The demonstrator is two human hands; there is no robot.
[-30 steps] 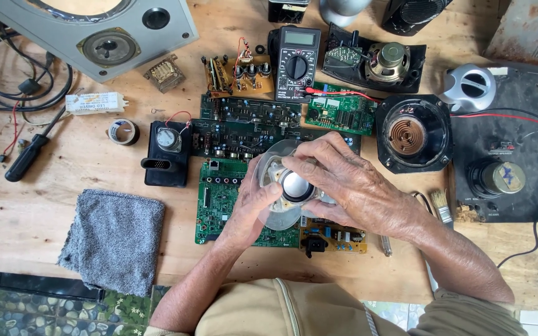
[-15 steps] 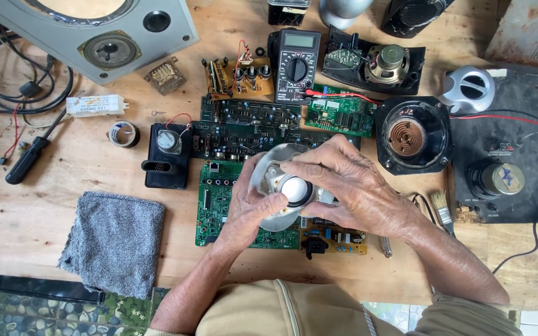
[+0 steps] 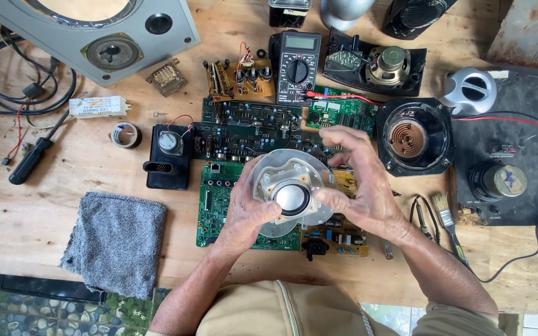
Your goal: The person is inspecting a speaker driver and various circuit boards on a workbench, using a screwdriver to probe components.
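**Both hands on a small speaker driver over the circuit boards**

From my remote seat, I see nearest the camera a grey cloth (image 3: 116, 241) lying flat on the wooden surface (image 3: 26, 224), off to the left. Just past it, at centre, my left hand (image 3: 244, 214) and right hand (image 3: 362, 186) are both closed around a small speaker driver (image 3: 291, 196), a round unit with a clear plastic flange and a shiny silver dome facing up. The left hand grips its lower left rim; the right hand's fingers (image 3: 334, 138) curl over the top and right edge, thumb pressed near the dome. The driver is held just above a green circuit board (image 3: 219, 205), with a yellow board (image 3: 337, 236) beside it under the right wrist.

To the right lies a paintbrush (image 3: 446, 218), then a black speaker cone with a copper-coloured centre (image 3: 413, 138). Left of the hands stands a small black module (image 3: 168, 155), a roll of tape (image 3: 124, 134) and a black-handled screwdriver (image 3: 29, 162).

Farther off sit dark circuit boards (image 3: 244, 127), a digital multimeter (image 3: 297, 62) with a red lead, and at the far left a grey speaker front panel (image 3: 104, 37).
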